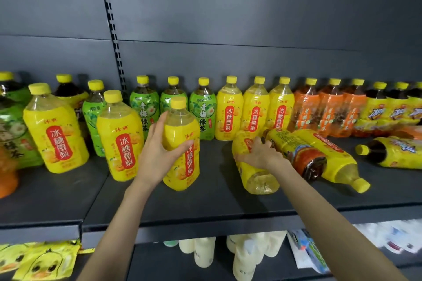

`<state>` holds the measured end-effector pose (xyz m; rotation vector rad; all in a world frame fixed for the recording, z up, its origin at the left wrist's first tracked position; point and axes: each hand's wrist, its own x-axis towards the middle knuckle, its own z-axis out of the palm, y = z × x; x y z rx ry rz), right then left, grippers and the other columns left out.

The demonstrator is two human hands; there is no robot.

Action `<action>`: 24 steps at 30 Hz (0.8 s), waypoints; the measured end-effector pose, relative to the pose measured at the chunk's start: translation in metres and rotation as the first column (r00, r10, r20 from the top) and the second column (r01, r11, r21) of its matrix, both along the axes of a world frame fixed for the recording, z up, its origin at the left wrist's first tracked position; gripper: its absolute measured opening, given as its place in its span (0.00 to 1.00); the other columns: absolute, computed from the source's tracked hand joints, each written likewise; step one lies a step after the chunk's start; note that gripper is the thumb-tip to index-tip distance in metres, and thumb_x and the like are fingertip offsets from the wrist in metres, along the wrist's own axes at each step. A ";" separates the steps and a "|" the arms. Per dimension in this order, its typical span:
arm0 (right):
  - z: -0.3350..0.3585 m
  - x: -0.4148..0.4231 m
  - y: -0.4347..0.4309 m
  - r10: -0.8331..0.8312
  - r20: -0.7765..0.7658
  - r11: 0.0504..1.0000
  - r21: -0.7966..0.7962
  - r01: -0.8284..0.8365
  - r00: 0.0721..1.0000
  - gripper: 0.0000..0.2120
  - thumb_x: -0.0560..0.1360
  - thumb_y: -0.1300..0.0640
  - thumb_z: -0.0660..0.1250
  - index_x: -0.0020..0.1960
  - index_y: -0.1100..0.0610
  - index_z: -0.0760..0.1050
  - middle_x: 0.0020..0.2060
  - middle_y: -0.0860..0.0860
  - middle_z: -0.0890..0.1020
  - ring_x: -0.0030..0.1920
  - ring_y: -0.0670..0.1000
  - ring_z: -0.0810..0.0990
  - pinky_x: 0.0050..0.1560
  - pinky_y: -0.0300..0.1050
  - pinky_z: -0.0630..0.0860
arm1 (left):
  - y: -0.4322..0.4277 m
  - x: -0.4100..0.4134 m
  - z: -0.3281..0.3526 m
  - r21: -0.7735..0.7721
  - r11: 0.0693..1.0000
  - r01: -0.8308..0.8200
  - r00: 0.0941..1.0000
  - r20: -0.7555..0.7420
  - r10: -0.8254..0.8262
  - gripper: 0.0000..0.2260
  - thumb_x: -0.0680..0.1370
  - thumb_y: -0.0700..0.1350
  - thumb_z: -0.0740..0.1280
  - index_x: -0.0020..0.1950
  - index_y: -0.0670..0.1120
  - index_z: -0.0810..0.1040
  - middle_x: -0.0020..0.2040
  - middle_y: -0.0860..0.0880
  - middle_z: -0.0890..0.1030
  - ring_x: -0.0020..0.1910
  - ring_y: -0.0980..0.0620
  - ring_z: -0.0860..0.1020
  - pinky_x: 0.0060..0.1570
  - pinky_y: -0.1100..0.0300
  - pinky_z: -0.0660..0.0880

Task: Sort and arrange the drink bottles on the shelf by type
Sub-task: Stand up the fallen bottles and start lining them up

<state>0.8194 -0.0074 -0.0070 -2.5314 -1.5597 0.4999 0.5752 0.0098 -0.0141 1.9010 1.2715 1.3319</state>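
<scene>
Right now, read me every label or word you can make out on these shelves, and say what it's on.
"冰糖雪梨": yellow bottles, including the held bottle in the left hand.
"青梅绿茶": green bottles.
Orange bottles: blurred, unreadable.
Dark bottles, far right: too blurred.
Lying bottle under the right hand: label mostly hidden.
Lower-shelf packs: no readable text.

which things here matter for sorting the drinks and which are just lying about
Job: upright yellow bottle in left hand; toppled yellow bottle under right hand; fallen tea bottle; green tea row; orange row.
Lying about: duck packets, pale bottles below.
</scene>
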 end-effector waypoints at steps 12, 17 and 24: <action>-0.017 0.016 -0.017 0.034 -0.034 0.974 0.227 -0.025 0.999 0.41 0.69 0.34 0.66 0.75 0.46 0.52 0.66 0.56 0.70 0.62 0.59 0.73 0.59 0.55 0.72 | -0.003 0.003 0.001 -0.007 1.000 -0.010 1.000 -0.025 0.009 0.44 0.65 0.63 0.68 0.76 0.57 0.53 0.73 0.49 0.62 0.71 0.48 0.64 0.63 0.45 0.70; -0.026 0.006 -0.028 0.036 -0.115 0.877 0.481 0.024 0.993 0.39 0.67 0.36 0.70 0.72 0.45 0.55 0.61 0.52 0.72 0.58 0.56 0.75 0.54 0.56 0.76 | -0.002 0.003 0.001 -0.007 1.000 -0.020 0.999 -0.050 0.020 0.44 0.65 0.64 0.67 0.76 0.57 0.52 0.73 0.49 0.62 0.70 0.48 0.65 0.61 0.43 0.72; -0.043 -0.018 -0.037 0.108 -0.242 0.643 0.757 0.118 0.964 0.43 0.68 0.40 0.72 0.74 0.40 0.50 0.66 0.48 0.66 0.63 0.50 0.70 0.53 0.51 0.72 | -0.002 0.002 -0.002 0.019 1.000 -0.011 0.995 -0.101 0.013 0.43 0.68 0.63 0.66 0.77 0.55 0.48 0.76 0.50 0.58 0.73 0.47 0.59 0.65 0.44 0.66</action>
